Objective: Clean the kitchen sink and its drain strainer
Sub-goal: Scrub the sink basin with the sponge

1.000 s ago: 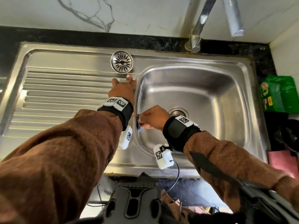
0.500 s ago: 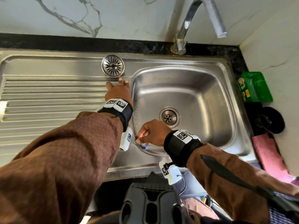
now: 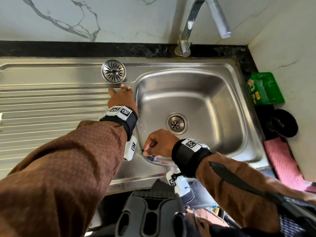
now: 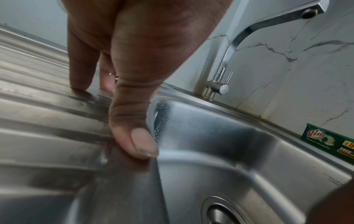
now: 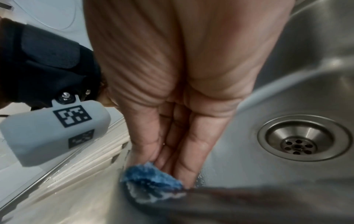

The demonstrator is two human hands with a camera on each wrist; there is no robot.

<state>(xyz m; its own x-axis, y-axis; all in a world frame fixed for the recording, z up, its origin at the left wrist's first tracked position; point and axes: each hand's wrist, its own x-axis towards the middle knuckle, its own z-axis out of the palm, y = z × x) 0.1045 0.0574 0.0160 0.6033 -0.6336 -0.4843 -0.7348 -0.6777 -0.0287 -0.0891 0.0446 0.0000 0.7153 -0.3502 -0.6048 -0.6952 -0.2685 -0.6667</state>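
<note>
The steel sink basin (image 3: 213, 103) has its open drain (image 3: 177, 123) in the middle. The round drain strainer (image 3: 113, 71) lies out on the drainboard, behind the basin's left corner. My left hand (image 3: 122, 96) rests flat on the drainboard at the basin's left rim, fingers straight (image 4: 80, 71), thumb on the edge. My right hand (image 3: 159, 144) grips a blue scrub pad (image 5: 151, 181) and presses it against the basin's near-left wall; the pad (image 3: 150, 157) barely shows under the hand in the head view.
A chrome tap (image 3: 201, 23) arches over the back of the basin. A green dish-soap pack (image 3: 265, 88), a black round object (image 3: 282, 123) and a pink cloth (image 3: 283, 161) lie on the counter at the right. The ribbed drainboard (image 3: 42, 108) stretches left.
My right hand has slid the pad down the basin's left wall toward the near corner. The left hand has stayed on the rim. The camera view has shifted.
</note>
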